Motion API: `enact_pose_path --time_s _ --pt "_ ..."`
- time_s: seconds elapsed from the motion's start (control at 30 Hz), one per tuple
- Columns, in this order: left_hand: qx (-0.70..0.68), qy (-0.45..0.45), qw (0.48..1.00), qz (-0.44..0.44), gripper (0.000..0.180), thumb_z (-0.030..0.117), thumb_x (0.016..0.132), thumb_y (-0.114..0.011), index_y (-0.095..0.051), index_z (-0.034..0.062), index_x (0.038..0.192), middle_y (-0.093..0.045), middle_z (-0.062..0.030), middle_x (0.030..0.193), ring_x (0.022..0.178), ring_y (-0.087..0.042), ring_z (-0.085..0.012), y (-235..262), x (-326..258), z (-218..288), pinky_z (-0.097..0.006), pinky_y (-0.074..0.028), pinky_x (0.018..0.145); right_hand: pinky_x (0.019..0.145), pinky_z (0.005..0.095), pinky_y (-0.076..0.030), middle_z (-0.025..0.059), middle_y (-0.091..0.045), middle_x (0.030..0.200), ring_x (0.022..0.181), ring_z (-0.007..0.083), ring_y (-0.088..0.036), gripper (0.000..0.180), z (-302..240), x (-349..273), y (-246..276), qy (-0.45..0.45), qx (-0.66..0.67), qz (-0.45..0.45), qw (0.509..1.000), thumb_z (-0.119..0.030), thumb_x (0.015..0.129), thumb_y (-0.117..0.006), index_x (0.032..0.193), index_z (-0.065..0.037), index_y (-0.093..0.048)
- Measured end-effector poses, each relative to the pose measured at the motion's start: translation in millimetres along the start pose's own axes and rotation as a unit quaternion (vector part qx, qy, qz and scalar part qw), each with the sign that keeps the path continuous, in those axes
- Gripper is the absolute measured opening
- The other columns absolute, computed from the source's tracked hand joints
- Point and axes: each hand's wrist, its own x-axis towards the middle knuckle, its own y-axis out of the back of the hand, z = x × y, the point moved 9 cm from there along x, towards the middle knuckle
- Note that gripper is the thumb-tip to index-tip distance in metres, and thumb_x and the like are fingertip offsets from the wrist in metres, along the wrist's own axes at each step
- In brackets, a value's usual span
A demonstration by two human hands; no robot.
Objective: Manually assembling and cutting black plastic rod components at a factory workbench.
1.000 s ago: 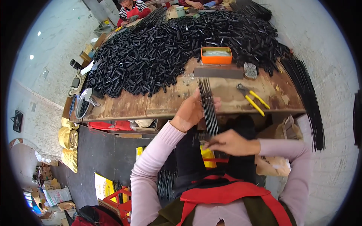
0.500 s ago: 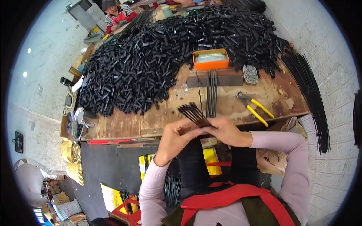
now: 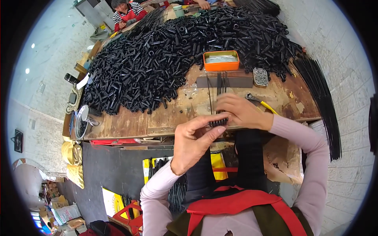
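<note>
My left hand (image 3: 193,143) pinches a bundle of thin black rods (image 3: 217,122) between thumb and fingers at the table's front edge. The rods' ends line up in a row. Just right of the bundle, my right hand (image 3: 246,112) is over several thin black rods (image 3: 222,82) lying on the table across a flat grey bar (image 3: 240,82). Motion smears its fingers, and what they touch is hidden. One separate thin black rod (image 3: 209,96) stands out left of that row.
A large heap of short black tubes (image 3: 149,67) covers the back of the wooden table (image 3: 122,128). Near the bar are an orange tin (image 3: 221,67), a small box of grey bits (image 3: 260,77) and yellow-handled pliers (image 3: 267,107). Long black rods (image 3: 321,98) overhang the right edge. A person (image 3: 128,15) sits far left.
My right hand has left the bundle and moved up over the rods on the table, partly covering the pliers. My left hand keeps the bundle, now turned with its ends in view.
</note>
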Motion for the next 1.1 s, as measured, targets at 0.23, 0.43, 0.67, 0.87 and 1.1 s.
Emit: enact_pose_path --time_s 0.23,0.43,0.67,0.87,1.1 --pt "-0.083 0.003 0.996 -0.03 0.027 -0.01 0.089 -0.059 -0.062 -0.0091 0.115 -0.065 -0.0197 0.115 0.107 -0.063 -0.0251 0 4 0 -0.037 -0.052 0.096 0.101 0.0451 -0.044 0.0178 -0.059 0.119 0.119 0.0363 -0.053 0.02 50 45 5 0.106 -0.244 0.026 0.964 -0.018 0.083 -0.063 0.1 -0.006 -0.063" --pt "-0.081 -0.013 0.988 -0.129 0.04 -0.017 0.085 -0.054 -0.06 -0.0045 0.123 -0.055 -0.0208 0.132 0.125 -0.053 -0.0267 -12 10 7 -0.04 -0.047 0.105 0.073 0.0416 -0.052 0.0137 -0.066 0.084 0.084 0.0342 -0.064 0.011 194 86 63 -0.152 -0.298 0.043 0.941 -0.012 0.082 -0.06 0.086 -0.004 -0.067" --pt "-0.088 0.029 0.992 -0.088 0.043 -0.013 0.088 -0.053 -0.055 -0.0039 0.13 -0.061 -0.0179 0.127 0.117 -0.058 -0.0207 -12 14 13 -0.033 -0.049 0.099 0.069 0.045 -0.052 0.0182 -0.066 0.078 0.078 0.0361 -0.066 0.013 221 84 73 -0.196 -0.243 0.05 0.949 -0.013 0.079 -0.063 0.082 -0.002 -0.069" --pt "-0.056 -0.01 0.998 -0.016 0.034 -0.006 0.089 -0.06 -0.061 -0.0026 0.124 -0.066 -0.0138 0.117 0.106 -0.062 -0.0156 -4 15 8 -0.03 -0.054 0.091 0.069 0.0403 -0.051 0.0166 -0.065 0.085 0.081 0.035 -0.064 0.011 129 75 112 -0.136 -0.255 0.115 0.95 -0.011 0.082 -0.063 0.084 -0.001 -0.068" --pt "-0.084 -0.013 0.996 0.037 0.028 0.003 0.089 -0.066 -0.067 -0.001 0.116 -0.067 -0.0055 0.103 0.089 -0.062 -0.0082 6 17 13 -0.022 -0.053 0.081 0.063 0.036 -0.049 0.0114 -0.057 0.083 0.071 0.0284 -0.058 0.033 -110 19 121 0.043 -0.145 0.191 0.97 0.001 0.078 -0.064 0.11 -0.006 -0.066"
